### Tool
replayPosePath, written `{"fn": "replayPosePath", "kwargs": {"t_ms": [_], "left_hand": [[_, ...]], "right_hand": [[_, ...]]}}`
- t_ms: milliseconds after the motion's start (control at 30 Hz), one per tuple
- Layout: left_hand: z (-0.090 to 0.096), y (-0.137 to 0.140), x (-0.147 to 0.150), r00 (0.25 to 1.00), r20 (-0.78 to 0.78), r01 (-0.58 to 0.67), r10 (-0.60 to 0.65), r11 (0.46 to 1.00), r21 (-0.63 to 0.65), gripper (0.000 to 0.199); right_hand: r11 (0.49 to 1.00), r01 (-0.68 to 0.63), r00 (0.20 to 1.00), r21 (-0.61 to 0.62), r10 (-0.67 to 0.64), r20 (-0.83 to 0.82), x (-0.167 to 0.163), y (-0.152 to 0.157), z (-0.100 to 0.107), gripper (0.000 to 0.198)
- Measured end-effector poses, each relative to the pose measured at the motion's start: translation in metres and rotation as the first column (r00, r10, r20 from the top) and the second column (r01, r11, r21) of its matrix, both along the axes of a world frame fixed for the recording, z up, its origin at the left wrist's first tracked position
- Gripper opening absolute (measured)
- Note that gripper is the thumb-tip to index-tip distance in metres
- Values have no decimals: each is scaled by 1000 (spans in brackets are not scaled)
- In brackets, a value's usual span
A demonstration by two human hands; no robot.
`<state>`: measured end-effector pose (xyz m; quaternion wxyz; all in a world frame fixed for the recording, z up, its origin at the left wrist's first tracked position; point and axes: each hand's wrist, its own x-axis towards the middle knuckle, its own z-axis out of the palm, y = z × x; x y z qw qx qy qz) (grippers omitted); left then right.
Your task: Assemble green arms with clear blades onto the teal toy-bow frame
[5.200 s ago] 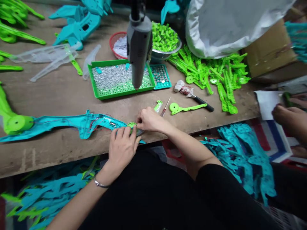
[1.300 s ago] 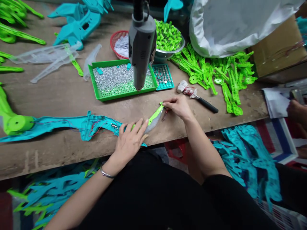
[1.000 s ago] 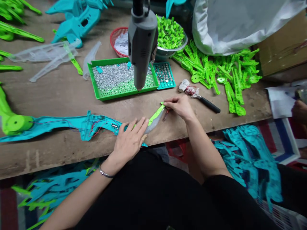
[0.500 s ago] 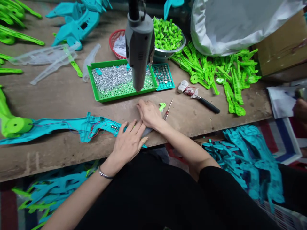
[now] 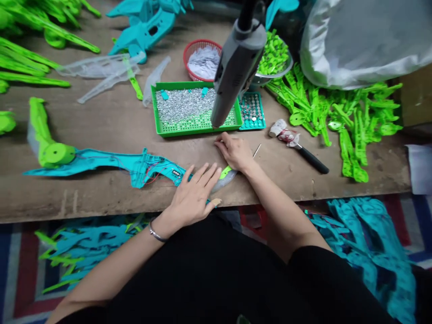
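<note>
A long turquoise plastic shell lies along the bench, with thin red wires and a small silver metal part near its right end. My left hand rests flat over that end, fingers stretched out, hiding part of it. Just to the right, a lime-green piece and a clear plastic part show between my hands. My right hand is on the bench below the tray, fingers curled together; whatever they hold is hidden. Past its wrist sticks out a thin screwdriver shaft.
A grey electric screwdriver hangs over a green tray of screws. Beside it are a teal tray of small round metal parts, a cloth-wrapped hammer, a red basket and lime-green parts.
The view has swung left, so the bench things sit further right. My right hand has drawn slightly away from my left, uncovering the green piece between them. The left hand stays on the shell.
</note>
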<state>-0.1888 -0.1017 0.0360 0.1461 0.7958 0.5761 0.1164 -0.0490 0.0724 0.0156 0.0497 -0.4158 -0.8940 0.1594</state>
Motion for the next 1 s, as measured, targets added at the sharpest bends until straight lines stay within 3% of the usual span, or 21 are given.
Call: {"fn": "replayPosePath", "kwargs": {"t_ms": [133,200,267,333,500,600,667,733,800,900,1000], "left_hand": [[-6,-7,-3,999,49,-8,2,993,114,93],[-15,-18,-3,995,94,-12,-17,954,298,83],[-26,-34,-2,987,145,-8,-73,873,488,62],[-34,-47,0,981,169,-19,-99,811,585,52],[-38,-57,6,987,113,-158,116,851,501,47],[-38,-55,6,983,124,-179,137,872,455,47],[-37,-53,5,982,129,-180,135,872,456,45],[-37,-52,4,983,128,-177,131,865,470,40],[-37,-51,3,984,133,-172,122,857,485,37],[-37,-49,0,982,154,-171,109,860,481,41],[-36,-47,-4,974,168,-213,150,858,467,45]], "right_hand": [[999,13,1000,32,-14,2,-3,-4,-2,34],[999,17,1000,43,-17,5,-4,-6,-2,33],[998,19,1000,52,-20,5,-4,-6,-1,33],[998,19,1000,65,-20,6,-5,-6,0,34],[997,22,1000,78,-22,-7,-5,-7,-1,38],[993,59,996,98,-53,-65,-1,-11,-2,38],[970,178,972,168,-147,-182,3,-16,1,38],[906,332,897,262,-218,-384,3,-18,7,41],[868,399,812,296,-184,-554,-3,-17,17,59],[927,312,799,206,-140,-585,-23,-9,34,78],[976,218,818,1,-183,-545,-44,0,52,72]]}}
